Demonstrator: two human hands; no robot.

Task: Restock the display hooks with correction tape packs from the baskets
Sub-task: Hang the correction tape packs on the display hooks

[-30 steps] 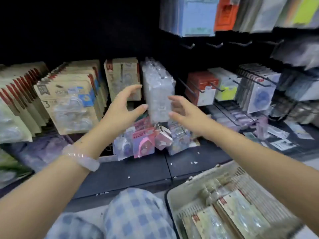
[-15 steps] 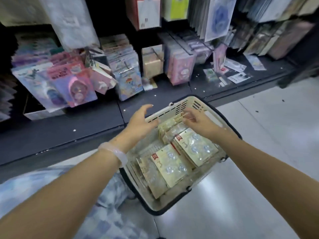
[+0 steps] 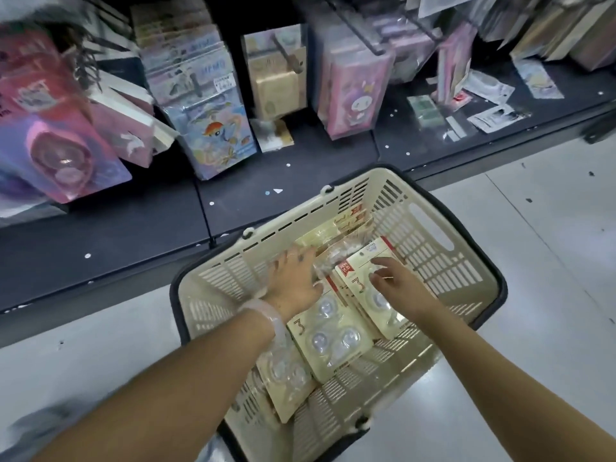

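Since the earlier frame both hands had dropped deeper into the basket point(image 3: 430, 228), going from hovering at its far end to resting on the stock; the view had also tipped further down, so the hooks were mostly out of sight above. The correction tape packs point(image 3: 333, 331) lay loose in the basket bottom, cream cards with clear blisters, overlapping one another, their long axes running roughly from the near left corner toward the far right wall.

The left hand point(image 3: 295, 280) lay flat with its fingers point(image 3: 286, 258) spread and straight, pressing on a crinkled clear wrapper point(image 3: 333, 258) just ahead of the fingertips; it gripped nothing that could be seen. The right hand point(image 3: 396, 285) sat on the top pack point(image 3: 365, 261), fingers loosely bent and touching its card face near the blister; whether the thumb had hooked under an edge could not be told.

The top pack lay directly under the right fingers, its hang-hole end pointing away from them toward the shelf point(image 3: 133, 235); so the right hand looked the nearer one for lifting it, probably by curling over the long edge, while the left held the neighbouring stock down; the slick overlapping cards might slide as one came up.
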